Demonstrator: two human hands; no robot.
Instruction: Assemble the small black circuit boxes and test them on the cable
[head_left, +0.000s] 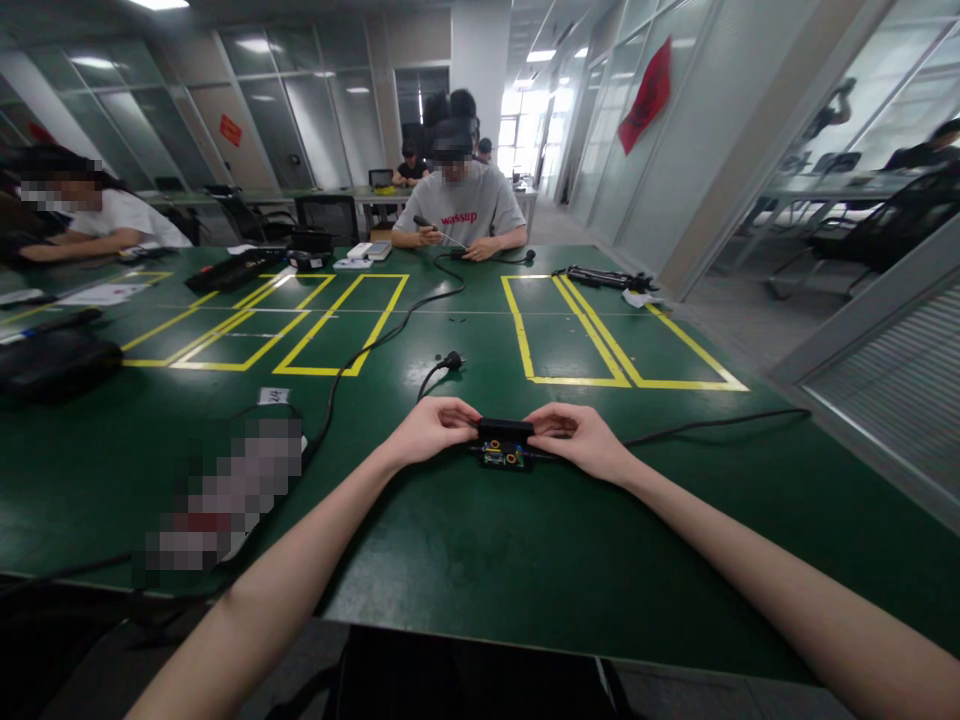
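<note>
Between my two hands is a black plastic casing half [507, 428], tilted up on its long edge. My left hand [436, 430] pinches its left end between thumb and fingers, and my right hand [576, 436] pinches the right end. Just below it, a small circuit board [502, 454] with yellow-ringed coils lies exposed in the black base of what looks like a power adapter. A black cable [712, 425] runs off to the right from the adapter. Beyond my left hand a black power plug [451, 362] rests on the table, its short cord curving toward that hand.
A blurred-out long object [232, 490] lies at left on the green table [420, 570]. A black cable [390, 335] crosses toward a co-worker [461, 205] opposite, who holds a screwdriver-like tool. Yellow tape rectangles [577, 381] mark the tabletop. A folded black tripod [607, 277] lies at far right.
</note>
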